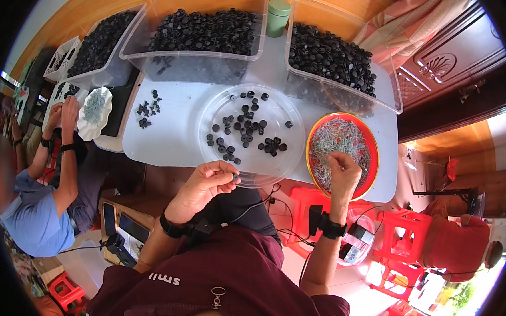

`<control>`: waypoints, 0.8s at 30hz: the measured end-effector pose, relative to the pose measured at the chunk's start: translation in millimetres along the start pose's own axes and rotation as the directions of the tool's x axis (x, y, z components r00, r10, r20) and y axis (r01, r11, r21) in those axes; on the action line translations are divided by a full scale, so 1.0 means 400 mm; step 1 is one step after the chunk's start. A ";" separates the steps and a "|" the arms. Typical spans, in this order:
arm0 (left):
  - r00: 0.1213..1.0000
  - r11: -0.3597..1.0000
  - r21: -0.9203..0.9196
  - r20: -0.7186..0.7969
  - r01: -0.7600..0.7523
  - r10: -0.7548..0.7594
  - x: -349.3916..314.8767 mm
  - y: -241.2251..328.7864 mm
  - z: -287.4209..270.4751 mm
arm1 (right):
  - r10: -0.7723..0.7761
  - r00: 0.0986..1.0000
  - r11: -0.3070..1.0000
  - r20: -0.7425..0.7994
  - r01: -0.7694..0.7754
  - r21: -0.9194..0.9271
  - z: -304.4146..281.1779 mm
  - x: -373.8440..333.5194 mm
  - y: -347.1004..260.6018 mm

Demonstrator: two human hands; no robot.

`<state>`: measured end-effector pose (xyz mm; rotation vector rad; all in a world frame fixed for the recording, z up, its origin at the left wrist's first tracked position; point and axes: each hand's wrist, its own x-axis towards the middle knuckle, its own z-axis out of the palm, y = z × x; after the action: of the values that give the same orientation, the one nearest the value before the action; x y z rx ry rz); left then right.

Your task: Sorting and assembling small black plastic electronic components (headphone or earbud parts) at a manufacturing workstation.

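Observation:
Between the thumb and fingers of my left hand is a small round black plastic piece, held at the near edge of a clear round tray. Black round pieces of the same sort lie scattered and clustered on that tray. My right hand is over a red bowl with a yellow rim, heaped with thin silvery screws or pins. Its thumb and fingertips are pinched together above the heap; whatever they hold is too small to make out.
Clear bins full of black pieces line the table's back, with a green canister between them. Small black parts lie to the left. A person in blue works beside a white scalloped dish. Red stools stand right.

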<state>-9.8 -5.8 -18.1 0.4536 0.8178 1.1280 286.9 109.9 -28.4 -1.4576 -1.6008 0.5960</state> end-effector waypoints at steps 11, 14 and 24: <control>1.000 1.000 0.009 -0.023 -0.008 0.008 -0.010 0.003 -0.001 | 0.340 0.937 0.707 0.083 -0.312 0.634 0.006 -0.018 -0.060; 0.999 1.000 0.005 -0.034 -0.030 0.031 -0.011 0.004 0.002 | 0.324 0.930 0.674 0.175 -0.356 0.647 0.020 -0.040 -0.089; 0.999 0.999 -0.001 0.022 -0.043 0.043 -0.018 0.021 0.015 | 0.153 0.784 0.519 0.601 -0.582 0.626 0.106 -0.138 -0.270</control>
<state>-11.9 -8.9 -6.0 0.4838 0.7921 1.1608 189.1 44.0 22.6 -0.9626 -1.0326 1.8133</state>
